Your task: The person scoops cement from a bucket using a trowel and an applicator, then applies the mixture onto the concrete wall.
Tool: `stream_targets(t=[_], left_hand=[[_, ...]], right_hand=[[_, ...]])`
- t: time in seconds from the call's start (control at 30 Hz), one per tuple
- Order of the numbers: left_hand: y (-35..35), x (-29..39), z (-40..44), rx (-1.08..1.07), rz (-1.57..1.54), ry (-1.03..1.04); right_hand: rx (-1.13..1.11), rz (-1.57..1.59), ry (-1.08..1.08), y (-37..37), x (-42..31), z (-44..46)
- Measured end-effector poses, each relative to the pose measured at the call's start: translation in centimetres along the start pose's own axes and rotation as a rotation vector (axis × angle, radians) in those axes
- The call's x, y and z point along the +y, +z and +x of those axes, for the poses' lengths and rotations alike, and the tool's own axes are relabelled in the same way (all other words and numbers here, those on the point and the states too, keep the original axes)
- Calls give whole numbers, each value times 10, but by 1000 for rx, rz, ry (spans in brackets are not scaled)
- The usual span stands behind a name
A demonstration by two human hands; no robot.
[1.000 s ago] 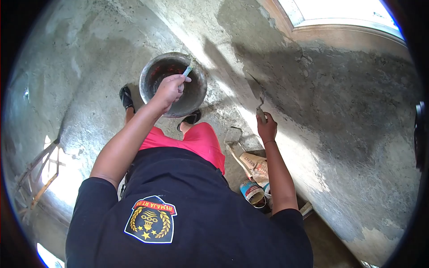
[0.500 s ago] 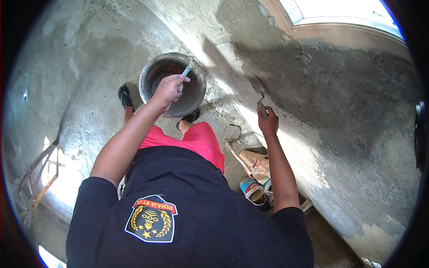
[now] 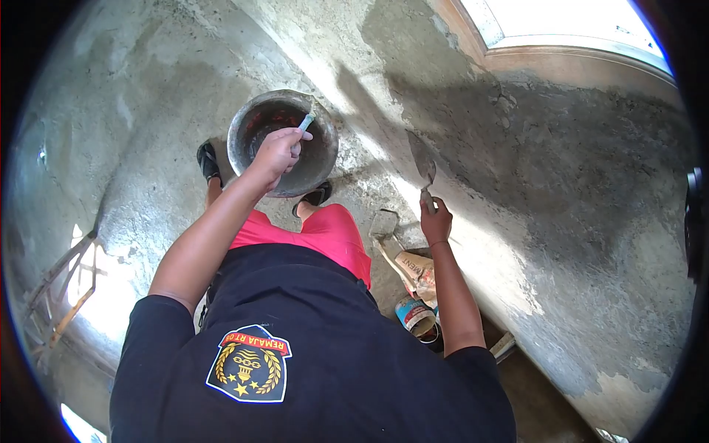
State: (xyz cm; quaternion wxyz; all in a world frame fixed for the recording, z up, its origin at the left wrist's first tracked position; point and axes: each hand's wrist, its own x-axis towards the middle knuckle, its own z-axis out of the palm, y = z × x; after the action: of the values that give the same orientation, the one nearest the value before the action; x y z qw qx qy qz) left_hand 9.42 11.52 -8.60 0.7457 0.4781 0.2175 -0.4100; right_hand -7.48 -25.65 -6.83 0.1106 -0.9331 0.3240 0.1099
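My left hand [image 3: 278,156] is closed round a small tool with a pale blue-green handle [image 3: 306,122]; its far end is hard to make out. This hand hangs over a wide dark basin [image 3: 240,133] on the floor, with reddish marks inside. On the right, my right hand [image 3: 436,221] grips the handle of a trowel [image 3: 424,161]. The trowel's thin blade points away from me, against or just in front of the grey plastered wall [image 3: 517,177]. Whether the blade touches the plaster, I cannot tell.
Below the right forearm lie a torn cement bag [image 3: 417,269], an open paint can [image 3: 416,316] and a flat tool [image 3: 384,224] by the wall's foot. A window frame [image 3: 561,55] is at upper right. Bamboo-like poles [image 3: 74,284] stand at left. My sandalled feet flank the basin.
My right hand and the trowel have shifted slightly toward me and to the left, and the blade has turned a little. My left hand stays nearly in place above the basin.
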Motion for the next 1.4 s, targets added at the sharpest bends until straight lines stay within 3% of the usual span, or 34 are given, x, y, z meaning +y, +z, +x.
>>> stream_targets(t=[0.17, 0.3, 0.47, 0.57, 0.63, 0.8, 0.97, 1.17, 1.3, 1.4], left_hand=[[0, 2, 0, -18, 15, 7], [-2, 2, -1, -13, 25, -1], [-9, 1, -4, 1, 22, -13], [-12, 2, -7, -31, -6, -8], [-11, 3, -7, -23, -21, -9], [-12, 1, -8, -12, 17, -17], [-12, 0, -8, -11, 32, -23], [-15, -4, -7, -25, -27, -10], [-14, 1, -9, -24, -13, -7], [-15, 1, -10, -15, 5, -7]], right_hand=[[15, 2, -72, 0, -14, 13], [29, -63, 32, -1, -21, 20], [-32, -88, 8, 1, -24, 12], [45, -9, -32, -2, -32, 13], [39, -7, 63, -2, -30, 15], [-3, 56, 12, -6, -31, 1], [2, 33, 102, -13, -40, 10], [44, 27, -18, -12, -31, 3], [25, -31, 72, -20, -35, 8], [25, -33, -1, -18, -37, 1]])
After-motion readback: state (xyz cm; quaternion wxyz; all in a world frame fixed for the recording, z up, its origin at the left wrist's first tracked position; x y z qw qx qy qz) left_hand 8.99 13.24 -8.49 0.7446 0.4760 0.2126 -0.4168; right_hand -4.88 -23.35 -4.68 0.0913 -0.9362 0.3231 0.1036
